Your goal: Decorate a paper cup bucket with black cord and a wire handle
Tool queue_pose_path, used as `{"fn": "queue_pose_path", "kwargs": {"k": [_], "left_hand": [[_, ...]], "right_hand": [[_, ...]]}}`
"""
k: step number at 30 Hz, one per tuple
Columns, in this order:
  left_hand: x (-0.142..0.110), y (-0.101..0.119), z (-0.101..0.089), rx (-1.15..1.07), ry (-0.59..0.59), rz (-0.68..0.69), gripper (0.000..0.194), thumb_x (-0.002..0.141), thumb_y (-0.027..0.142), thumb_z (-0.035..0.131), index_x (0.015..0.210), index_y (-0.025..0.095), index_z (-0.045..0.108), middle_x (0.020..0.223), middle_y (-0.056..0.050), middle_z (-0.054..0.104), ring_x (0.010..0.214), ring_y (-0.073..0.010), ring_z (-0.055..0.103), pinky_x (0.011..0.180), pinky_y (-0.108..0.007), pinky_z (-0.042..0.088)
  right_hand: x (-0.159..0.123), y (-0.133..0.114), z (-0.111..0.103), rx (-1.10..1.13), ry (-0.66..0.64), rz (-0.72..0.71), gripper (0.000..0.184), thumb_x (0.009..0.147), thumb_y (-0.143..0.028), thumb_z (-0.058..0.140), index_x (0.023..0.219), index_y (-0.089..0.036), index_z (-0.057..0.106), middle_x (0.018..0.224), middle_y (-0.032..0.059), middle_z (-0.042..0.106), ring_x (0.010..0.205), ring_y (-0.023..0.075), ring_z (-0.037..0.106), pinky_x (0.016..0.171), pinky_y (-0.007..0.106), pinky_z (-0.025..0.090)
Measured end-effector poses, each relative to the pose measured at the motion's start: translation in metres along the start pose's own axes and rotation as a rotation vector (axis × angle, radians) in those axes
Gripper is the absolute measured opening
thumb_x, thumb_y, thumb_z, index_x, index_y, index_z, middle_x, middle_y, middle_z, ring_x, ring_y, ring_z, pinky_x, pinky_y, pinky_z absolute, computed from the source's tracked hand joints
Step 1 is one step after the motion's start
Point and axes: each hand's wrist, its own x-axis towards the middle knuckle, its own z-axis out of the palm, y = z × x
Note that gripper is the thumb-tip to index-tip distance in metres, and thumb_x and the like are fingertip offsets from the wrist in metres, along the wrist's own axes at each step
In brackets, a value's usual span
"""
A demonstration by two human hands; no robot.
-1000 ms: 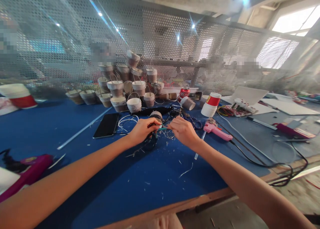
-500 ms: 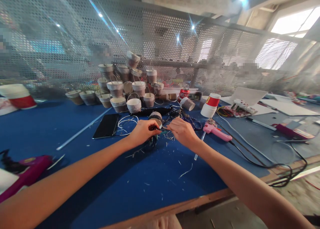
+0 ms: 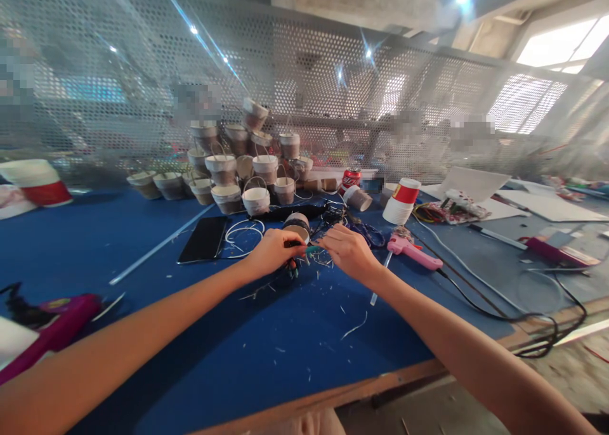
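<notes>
Above the blue table, my left hand (image 3: 270, 251) is closed in a pinch on one end of a thin teal strand (image 3: 313, 249). My right hand (image 3: 351, 250) pinches its other end, so the strand spans the short gap between them. Whether it is wire or cord, I cannot tell. Just behind my left fingers lies a small tipped-over pot (image 3: 297, 224) with a dark band and a pale rim. Below that hand is a dark bundle (image 3: 289, 271), partly hidden. Scattered pale fibre scraps (image 3: 327, 259) lie under my hands.
Several small pots with wire handles (image 3: 257, 200) are stacked at the back. A black phone (image 3: 203, 240) and a coil of white cord (image 3: 242, 237) lie left. A pink glue gun (image 3: 413, 251), paper cups (image 3: 402, 201) and a red can (image 3: 351, 179) are right.
Both hands stay in nearly the same place with small finger movements. The teal strand between them was hard to see half a second ago and shows more clearly now.
</notes>
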Motion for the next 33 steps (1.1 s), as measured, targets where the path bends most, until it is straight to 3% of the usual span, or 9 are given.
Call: {"fn": "queue_pose_path", "kwargs": {"k": [5, 16, 33], "left_hand": [[0.001, -0.002, -0.001, 0.017, -0.017, 0.034, 0.019, 0.074, 0.023, 0.059, 0.088, 0.015, 0.069, 0.057, -0.002, 0.067, 0.048, -0.0118, 0.059, 0.047, -0.021, 0.045], [0.002, -0.007, 0.001, -0.022, -0.023, 0.064, 0.008, 0.072, 0.019, 0.06, 0.069, 0.015, 0.066, 0.06, -0.001, 0.067, 0.05, -0.0112, 0.06, 0.052, -0.023, 0.049], [0.0, -0.008, 0.003, -0.002, -0.028, 0.055, 0.011, 0.072, 0.015, 0.057, 0.062, 0.015, 0.061, 0.054, 0.001, 0.064, 0.049, -0.0116, 0.061, 0.05, -0.022, 0.048]], "right_hand": [[-0.001, 0.001, 0.002, -0.006, -0.021, -0.012, 0.027, 0.087, -0.009, 0.041, 0.064, -0.017, 0.054, 0.063, 0.0027, 0.051, 0.067, 0.0146, 0.042, 0.058, 0.025, 0.034], [0.0, 0.001, 0.001, -0.016, -0.041, -0.048, 0.029, 0.089, -0.012, 0.04, 0.064, -0.016, 0.055, 0.063, 0.003, 0.051, 0.066, 0.0147, 0.041, 0.057, 0.025, 0.033], [0.001, -0.003, 0.002, 0.051, -0.053, -0.063, 0.028, 0.088, -0.012, 0.043, 0.063, -0.016, 0.055, 0.062, 0.0025, 0.051, 0.067, 0.0138, 0.043, 0.057, 0.024, 0.032]]}}
